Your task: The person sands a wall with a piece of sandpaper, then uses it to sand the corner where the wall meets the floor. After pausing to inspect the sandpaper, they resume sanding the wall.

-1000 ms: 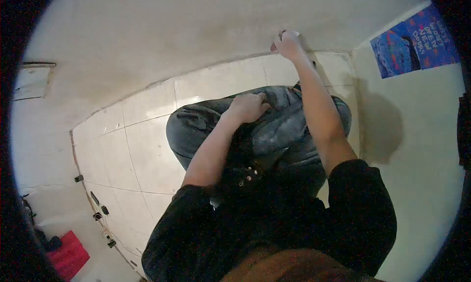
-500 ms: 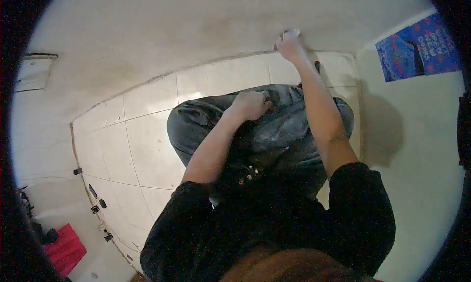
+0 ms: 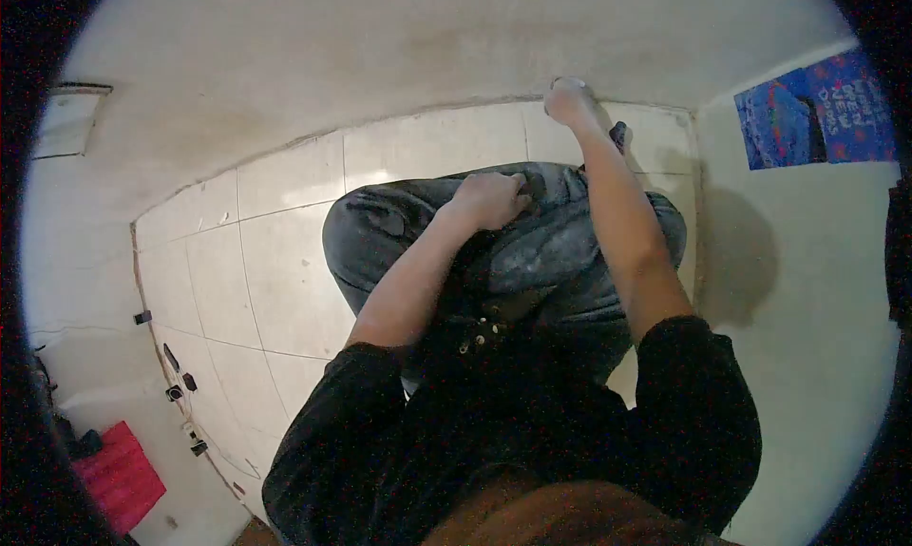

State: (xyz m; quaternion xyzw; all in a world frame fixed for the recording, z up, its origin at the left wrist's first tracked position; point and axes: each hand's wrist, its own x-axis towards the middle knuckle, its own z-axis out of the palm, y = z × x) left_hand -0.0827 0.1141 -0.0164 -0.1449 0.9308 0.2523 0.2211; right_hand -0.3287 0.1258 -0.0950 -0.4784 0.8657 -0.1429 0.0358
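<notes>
My right hand (image 3: 571, 103) is pressed against the white wall (image 3: 456, 66), just above the line where it meets the floor. Its fingers are closed round something small and pale, mostly hidden by the hand, and I cannot tell what it is. My left hand (image 3: 490, 202) rests on the lap of my dusty dark jeans (image 3: 541, 251), thumb and forefinger apart, with nothing in it. Brown staining marks the wall to the left of my right hand.
Pale floor tiles (image 3: 290, 289) spread to my left. On the right wall hangs a blue printed sheet (image 3: 779, 118). Small black devices with cables (image 3: 190, 383) lie along the left wall, near a red cloth (image 3: 123, 475). A dark object (image 3: 618, 135) shows beside my right forearm.
My right hand has slid a little down the wall, nearer the floor, and slightly right. My left hand stays on my lap. The view has shifted slightly.
</notes>
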